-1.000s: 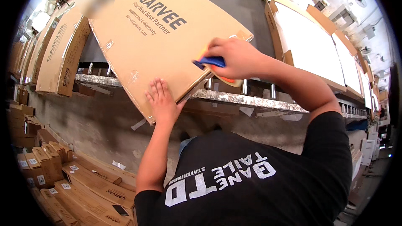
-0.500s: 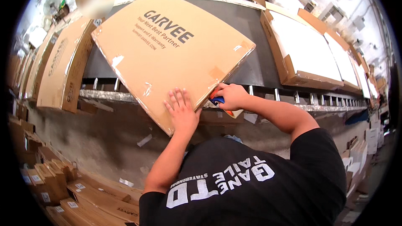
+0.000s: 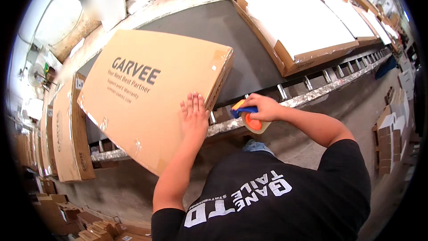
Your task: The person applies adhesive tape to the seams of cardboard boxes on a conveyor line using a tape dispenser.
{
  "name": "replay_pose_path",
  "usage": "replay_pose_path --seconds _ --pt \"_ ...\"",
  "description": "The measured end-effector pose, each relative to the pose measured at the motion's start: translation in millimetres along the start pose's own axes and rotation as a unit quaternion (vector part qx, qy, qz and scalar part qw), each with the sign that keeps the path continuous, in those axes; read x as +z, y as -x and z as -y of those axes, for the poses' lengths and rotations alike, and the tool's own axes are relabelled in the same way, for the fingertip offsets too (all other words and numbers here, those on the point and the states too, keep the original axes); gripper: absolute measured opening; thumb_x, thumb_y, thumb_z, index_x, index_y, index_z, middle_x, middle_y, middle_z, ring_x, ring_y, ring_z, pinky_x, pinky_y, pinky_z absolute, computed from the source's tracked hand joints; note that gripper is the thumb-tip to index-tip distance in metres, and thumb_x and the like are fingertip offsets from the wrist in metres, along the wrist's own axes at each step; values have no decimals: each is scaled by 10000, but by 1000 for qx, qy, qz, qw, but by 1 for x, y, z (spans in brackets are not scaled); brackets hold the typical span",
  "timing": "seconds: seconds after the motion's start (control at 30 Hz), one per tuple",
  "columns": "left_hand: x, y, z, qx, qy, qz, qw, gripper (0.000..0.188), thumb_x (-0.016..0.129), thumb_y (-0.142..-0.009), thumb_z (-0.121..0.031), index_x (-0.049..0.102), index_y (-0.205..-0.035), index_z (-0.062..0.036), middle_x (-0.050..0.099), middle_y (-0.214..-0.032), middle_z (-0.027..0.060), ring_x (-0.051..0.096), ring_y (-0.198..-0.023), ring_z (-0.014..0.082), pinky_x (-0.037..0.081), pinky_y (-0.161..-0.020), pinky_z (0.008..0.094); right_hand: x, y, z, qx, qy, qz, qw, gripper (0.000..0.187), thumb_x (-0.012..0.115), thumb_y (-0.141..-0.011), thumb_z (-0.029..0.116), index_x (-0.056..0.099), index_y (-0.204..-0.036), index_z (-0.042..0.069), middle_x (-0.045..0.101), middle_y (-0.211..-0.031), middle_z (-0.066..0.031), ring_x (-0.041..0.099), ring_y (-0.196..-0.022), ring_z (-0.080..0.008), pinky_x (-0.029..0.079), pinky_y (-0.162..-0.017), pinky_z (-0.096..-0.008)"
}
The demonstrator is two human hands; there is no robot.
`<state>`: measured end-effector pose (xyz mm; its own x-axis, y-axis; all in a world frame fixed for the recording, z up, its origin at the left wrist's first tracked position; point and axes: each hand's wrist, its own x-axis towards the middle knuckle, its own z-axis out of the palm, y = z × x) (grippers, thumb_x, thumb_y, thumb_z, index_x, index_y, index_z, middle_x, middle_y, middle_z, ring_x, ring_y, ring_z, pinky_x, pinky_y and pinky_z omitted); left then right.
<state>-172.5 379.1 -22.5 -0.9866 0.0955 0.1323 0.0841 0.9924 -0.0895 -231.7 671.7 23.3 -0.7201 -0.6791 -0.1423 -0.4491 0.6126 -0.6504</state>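
A large flat cardboard box point(image 3: 165, 69) lies askew on the dark conveyor belt point(image 3: 178, 20), its near corner jutting over the belt's front edge. My left hand point(image 3: 195, 118) rests flat on top of the box near its right side, fingers stretched out. Off the box's right side, above the roller rail, my right hand point(image 3: 266, 107) grips a blue and orange tape dispenser point(image 3: 243, 110) with a roll of tape on it. Strips of clear tape shine along the box's edges and corners.
On the right, open cartons point(image 3: 285, 64) with white panels inside line the belt. Several closed boxes point(image 3: 64, 129) stand on edge at the left. A metal roller rail point(image 3: 290, 103) borders the belt's near side. More cartons point(image 3: 100, 230) are stacked at the lower left.
The tape dispenser in my right hand has come away from the box's edge and is now fully visible. My left hand stays flat on the box. The view has swung to the right.
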Motion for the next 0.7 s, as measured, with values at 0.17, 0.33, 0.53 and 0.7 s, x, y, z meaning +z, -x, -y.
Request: replay_pose_path --seconds 0.17,0.33,0.53,0.7 --pt "11 -105 -32 41 -70 -33 996 711 604 -934 -425 371 -1524 -102 335 -1609 115 225 -1522 308 126 -1231 551 -56 -6 -80 59 -194 -109 973 527 682 -777 225 660 -1267 32 585 -1193 -159 601 -1125 -283 468 -1005 -352" --pt "19 -249 -57 54 -29 29 998 752 673 -853 -446 434 -1470 -90 384 -1569 115 269 -1496 316 173 -1215 560 -72 7 -123 60 -310 -137 939 525 673 -774 166 649 -1280 30 576 -1214 -157 576 -1166 -273 441 -1034 -366" --pt "11 -274 -71 107 50 86 989 432 671 -779 -310 578 -1108 -45 590 -1150 134 504 -1203 352 329 -1150 499 -54 56 -149 104 -409 -154 894 552 644 -763 70 627 -1315 46 571 -1229 -105 562 -1158 -220 438 -1027 -339" --pt "-16 -143 -85 205 66 75 974 312 673 -749 -186 540 -984 -28 558 -1036 154 527 -1086 359 362 -1132 498 -32 88 -161 111 -485 -127 858 597 606 -751 93 591 -1342 16 544 -1283 -84 509 -1238 -204 380 -1074 -310"
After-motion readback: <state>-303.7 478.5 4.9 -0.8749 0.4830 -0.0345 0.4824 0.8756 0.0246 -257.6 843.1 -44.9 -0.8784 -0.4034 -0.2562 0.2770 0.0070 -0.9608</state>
